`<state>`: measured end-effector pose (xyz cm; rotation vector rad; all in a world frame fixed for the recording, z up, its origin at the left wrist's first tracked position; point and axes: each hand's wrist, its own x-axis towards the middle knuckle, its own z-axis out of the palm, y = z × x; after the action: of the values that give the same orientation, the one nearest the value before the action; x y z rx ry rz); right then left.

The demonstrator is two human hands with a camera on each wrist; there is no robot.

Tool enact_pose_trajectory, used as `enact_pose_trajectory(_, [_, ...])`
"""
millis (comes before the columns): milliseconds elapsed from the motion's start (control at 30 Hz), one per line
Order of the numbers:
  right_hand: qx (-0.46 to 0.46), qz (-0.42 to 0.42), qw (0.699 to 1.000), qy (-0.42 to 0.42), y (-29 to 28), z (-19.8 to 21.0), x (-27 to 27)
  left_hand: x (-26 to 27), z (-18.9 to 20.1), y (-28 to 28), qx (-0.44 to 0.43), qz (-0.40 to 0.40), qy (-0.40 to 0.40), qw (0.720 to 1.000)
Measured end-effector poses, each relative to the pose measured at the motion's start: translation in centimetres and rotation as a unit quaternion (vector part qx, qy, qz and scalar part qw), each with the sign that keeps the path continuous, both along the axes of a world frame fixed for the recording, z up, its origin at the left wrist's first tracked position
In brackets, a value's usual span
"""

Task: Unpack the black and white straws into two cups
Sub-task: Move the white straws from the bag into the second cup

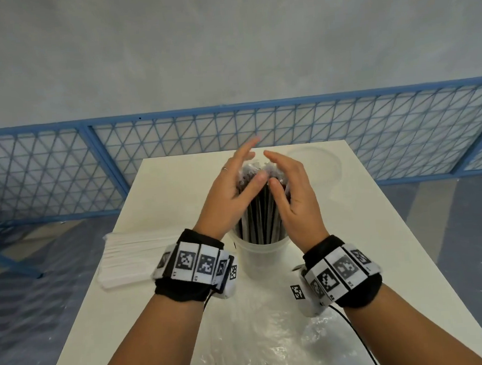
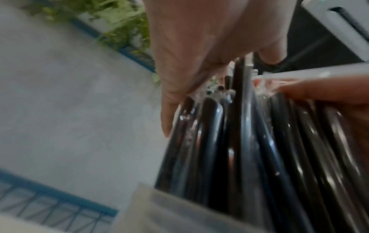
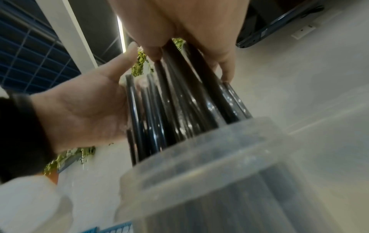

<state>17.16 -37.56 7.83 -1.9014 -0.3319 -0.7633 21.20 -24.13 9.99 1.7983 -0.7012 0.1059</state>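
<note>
Centrally, the black straws [image 1: 260,209] stand as a bundle in a translucent cup [image 1: 263,256] near the middle of the tabletop [image 1: 382,258], each apparently in its own clear sleeve, upper ends fanning slightly above the rim. My left hand [image 1: 229,196] and right hand [image 1: 293,198] flank the bundle's upper part, palms facing. The fingers are mostly straight and moderately spread; the left thumb and right forefinger lie against the crinkled wrapper tips, and neither hand curls round the bundle. The right wrist view shows the left palm flat against the outer straws [image 3: 159,110]; the left wrist view shows the right hand's fingers [image 2: 199,47] resting on the tops.

Handling, as I judge it: the straws are light, thin and fairly stiff, but the glossy sleeves look slippery and could let one slide or tip the cup. The sensible hold is on the sides of the bundle just above the rim, pressing evenly.

Outward: a stack of white straws [image 1: 125,257] lies flat at the left edge of the tabletop, not yet in a cup. A second clear cup [image 1: 315,164] stands at the far right, seemingly empty. Crumpled clear packaging [image 1: 260,349] lies at the near edge.
</note>
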Motion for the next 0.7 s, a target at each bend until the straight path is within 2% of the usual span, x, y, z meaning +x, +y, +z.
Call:
enact_pose_trajectory(133, [-0.020, 0.006, 0.999, 0.035, 0.1, -1.0, -0.1, -0.5, -1.7, -0.4, -0.021, 0.073, -0.028, 0.997])
enact_pose_trajectory(200, [-0.039, -0.008, 0.998, 0.047, -0.2, -0.9, 0.0, -0.5, -2.2, -0.4, -0.043, 0.074, -0.027, 0.996])
enact_pose_trajectory(300, [-0.061, -0.044, 0.997, 0.012, -0.4, 0.0, -0.2, -0.7, -1.7, 0.0, -0.048, 0.066, -0.030, 0.996])
enact_pose_trajectory(367, [-0.091, -0.056, 0.994, -0.002, -0.3, 0.6, -0.3, -1.0, -0.8, 0.1, -0.036, 0.090, -0.067, 0.993])
enact_pose_trajectory(467, [-0.188, -0.079, 0.977, 0.063, -0.1, 0.3, 0.2, -1.2, 0.4, -0.3, 0.084, 0.127, -0.157, 0.976])
enact_pose_trajectory(567, [-0.237, -0.060, 0.960, 0.135, 0.2, -1.3, 0.5, -0.9, -0.6, -0.6, 0.250, 0.120, -0.130, 0.952])
enact_pose_trajectory(633, [-0.251, -0.060, 0.957, 0.132, 0.3, -2.2, 0.4, -0.9, -2.1, -0.6, 0.291, 0.107, -0.118, 0.943])
enact_pose_trajectory(700, [-0.257, -0.067, 0.957, 0.118, 0.4, -2.4, 0.3, -1.0, -2.9, -0.4, 0.284, 0.103, -0.122, 0.945])
